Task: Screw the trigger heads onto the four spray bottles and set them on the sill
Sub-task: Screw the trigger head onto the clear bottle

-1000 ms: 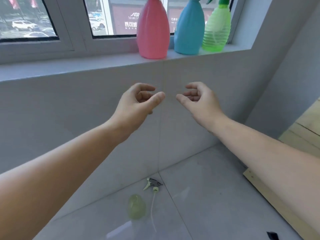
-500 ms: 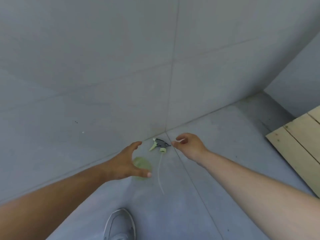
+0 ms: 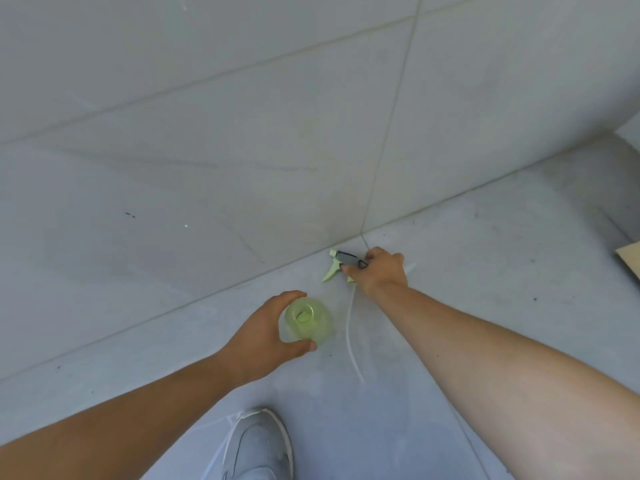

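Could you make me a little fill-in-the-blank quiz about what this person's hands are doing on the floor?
1. The left hand curls around a pale ____ bottle that has no top on.
2. The right hand grips the trigger head, which lies near the foot of the ____.
3. A thin clear tube trails from the trigger head across the ____.
4. A grey ____ shows at the bottom edge.

Missing words: green; wall; floor; shoe

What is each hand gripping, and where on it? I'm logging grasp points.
The left hand wraps the green bottle around its upper body. The right hand grips the trigger head at its rear end.
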Available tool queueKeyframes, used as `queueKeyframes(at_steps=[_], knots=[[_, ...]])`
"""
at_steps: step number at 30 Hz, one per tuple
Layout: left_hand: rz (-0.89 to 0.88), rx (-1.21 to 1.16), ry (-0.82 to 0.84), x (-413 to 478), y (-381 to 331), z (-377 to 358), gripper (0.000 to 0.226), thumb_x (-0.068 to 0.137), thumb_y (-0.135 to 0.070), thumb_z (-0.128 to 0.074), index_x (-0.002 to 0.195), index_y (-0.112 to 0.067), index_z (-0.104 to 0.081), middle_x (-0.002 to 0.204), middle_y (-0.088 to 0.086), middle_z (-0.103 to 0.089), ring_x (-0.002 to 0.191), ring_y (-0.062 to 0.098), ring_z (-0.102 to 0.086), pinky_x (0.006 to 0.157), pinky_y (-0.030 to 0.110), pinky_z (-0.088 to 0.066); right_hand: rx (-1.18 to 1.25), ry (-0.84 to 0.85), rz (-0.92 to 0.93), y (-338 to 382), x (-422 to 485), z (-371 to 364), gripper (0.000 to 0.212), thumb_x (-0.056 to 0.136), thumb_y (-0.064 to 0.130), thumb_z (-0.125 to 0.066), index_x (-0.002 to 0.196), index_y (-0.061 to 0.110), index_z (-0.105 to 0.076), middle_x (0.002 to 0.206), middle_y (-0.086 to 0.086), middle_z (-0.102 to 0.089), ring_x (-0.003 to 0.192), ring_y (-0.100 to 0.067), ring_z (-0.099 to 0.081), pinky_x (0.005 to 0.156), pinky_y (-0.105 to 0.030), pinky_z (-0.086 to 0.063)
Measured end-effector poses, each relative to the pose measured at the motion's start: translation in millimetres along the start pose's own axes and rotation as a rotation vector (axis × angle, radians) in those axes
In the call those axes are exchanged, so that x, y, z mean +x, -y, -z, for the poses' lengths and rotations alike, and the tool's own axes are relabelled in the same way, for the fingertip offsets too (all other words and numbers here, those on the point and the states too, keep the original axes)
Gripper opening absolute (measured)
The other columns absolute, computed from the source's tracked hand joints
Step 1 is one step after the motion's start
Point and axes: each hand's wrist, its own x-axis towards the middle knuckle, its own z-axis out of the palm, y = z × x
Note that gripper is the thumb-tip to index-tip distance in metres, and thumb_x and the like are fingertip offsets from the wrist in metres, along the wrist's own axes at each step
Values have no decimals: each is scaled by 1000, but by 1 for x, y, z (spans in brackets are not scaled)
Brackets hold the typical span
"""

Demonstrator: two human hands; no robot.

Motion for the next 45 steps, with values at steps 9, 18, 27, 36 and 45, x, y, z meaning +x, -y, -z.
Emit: queueKeyframes(at_steps=[9,18,27,36,45], knots=[[-12,-35,12,-5,-5,-5,76,60,-59,-81,130,-49,-52,135,-18,-61,128,4,-57,116,32,-44,183,-30,22,-12,4,3,44,74,32,-83,99,13,-52,101,-8,-62,89,-25,-63,72,-34,-51],[-96,-53,20,-8,-51,2,59,77,-32,-90,126,-40,-59,124,-16,-68,120,3,-62,113,38,-47,673,176,56,-26,-57,86,25,86,7,-74,109,7,-67,96,-11,-67,79,-20,-67,68,-29,-57],[-261,132,131,-49,-179,29,59,64,-51,-87,115,-36,-62,113,-12,-70,110,6,-66,110,38,-50,679,155,256,-19,-161,219,29,87,10,-74,114,8,-64,99,-8,-76,81,-17,-71,66,-28,-56],[-356,349,120,-136,-309,45,81,48,-65,-77,114,-21,-64,111,1,-76,108,20,-72,99,49,-56,944,-182,603,-2,-311,363,9,96,5,-60,102,9,-65,95,-9,-69,86,-19,-69,77,-30,-59],[-294,351,147,-177,-318,14,47,70,-40,-89,104,-20,-64,102,3,-73,95,23,-71,85,40,-59,1122,-507,772,-24,-375,395,8,95,7,-61,103,8,-64,100,-11,-72,94,-21,-69,86,-34,-59]])
